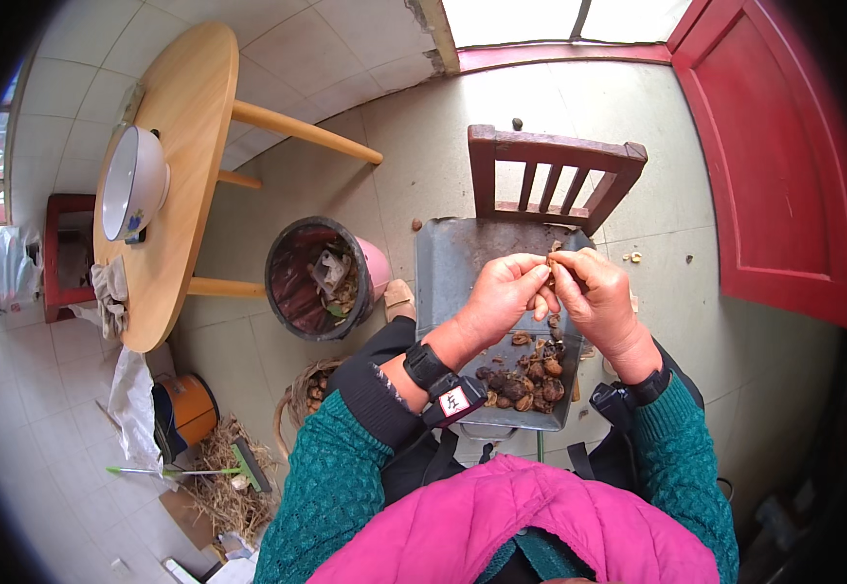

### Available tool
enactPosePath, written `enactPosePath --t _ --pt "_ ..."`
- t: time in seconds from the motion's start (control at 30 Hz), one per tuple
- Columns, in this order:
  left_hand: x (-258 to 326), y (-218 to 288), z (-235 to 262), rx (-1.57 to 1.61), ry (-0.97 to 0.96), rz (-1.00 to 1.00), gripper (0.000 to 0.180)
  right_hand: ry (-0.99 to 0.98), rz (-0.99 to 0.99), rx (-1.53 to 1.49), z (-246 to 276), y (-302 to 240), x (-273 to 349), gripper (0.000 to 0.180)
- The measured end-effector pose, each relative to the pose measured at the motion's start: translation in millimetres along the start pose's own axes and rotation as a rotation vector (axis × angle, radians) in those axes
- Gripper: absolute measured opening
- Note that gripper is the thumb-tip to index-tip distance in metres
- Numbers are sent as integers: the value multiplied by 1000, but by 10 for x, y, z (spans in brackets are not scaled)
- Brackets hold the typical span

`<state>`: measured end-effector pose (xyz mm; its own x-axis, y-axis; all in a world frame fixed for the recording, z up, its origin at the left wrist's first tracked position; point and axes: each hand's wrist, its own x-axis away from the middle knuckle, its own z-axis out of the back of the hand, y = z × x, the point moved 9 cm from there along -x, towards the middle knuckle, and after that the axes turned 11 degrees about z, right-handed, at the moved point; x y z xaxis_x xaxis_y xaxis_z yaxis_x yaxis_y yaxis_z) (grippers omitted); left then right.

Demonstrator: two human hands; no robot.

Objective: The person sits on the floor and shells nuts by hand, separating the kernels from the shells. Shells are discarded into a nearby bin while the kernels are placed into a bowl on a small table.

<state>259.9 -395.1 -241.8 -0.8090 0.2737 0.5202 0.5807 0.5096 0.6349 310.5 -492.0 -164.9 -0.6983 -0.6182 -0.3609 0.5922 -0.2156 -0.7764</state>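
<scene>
My left hand (503,304) and my right hand (595,304) meet over a grey metal tray (443,282). Both are closed, thumbs and fingertips pinching a small brown walnut piece (553,272) between them; the fingers cover much of it. Below the hands, several dark walnuts (525,389) lie heaped at the tray's near end, some with blackened husk. Broken shell bits (522,339) are scattered beside the heap.
A dark wooden chair (555,146) stands beyond the tray. To the left are a lined pink bin (377,268) with scraps, a basket of walnuts (292,404), and a wooden table (190,107) bearing a white bowl (141,180). A red door (769,146) stands right.
</scene>
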Motion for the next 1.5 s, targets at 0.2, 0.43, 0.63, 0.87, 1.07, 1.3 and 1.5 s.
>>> enactPosePath --t 0.2,0.43,0.63,0.87,1.07,1.3,1.5 --pt "-26 -20 38 29 -56 34 25 -67 -141 -142 -72 157 57 19" --pt "-4 -12 2 -71 -15 79 23 -45 -255 -315 -78 273 102 15" --pt "12 -13 -31 -154 -50 112 23 -146 -381 -344 -43 354 151 14" --pt "19 9 -14 21 -140 85 26 -29 -413 -529 -18 403 136 16" --pt "25 100 -12 200 -189 49 31 64 -552 -731 1 515 180 16" --pt "48 184 -3 369 -209 13 33 -94 -223 170 610 444 6 16" --pt "42 193 -3 424 -243 -7 31 -175 -92 280 607 286 -70 18"
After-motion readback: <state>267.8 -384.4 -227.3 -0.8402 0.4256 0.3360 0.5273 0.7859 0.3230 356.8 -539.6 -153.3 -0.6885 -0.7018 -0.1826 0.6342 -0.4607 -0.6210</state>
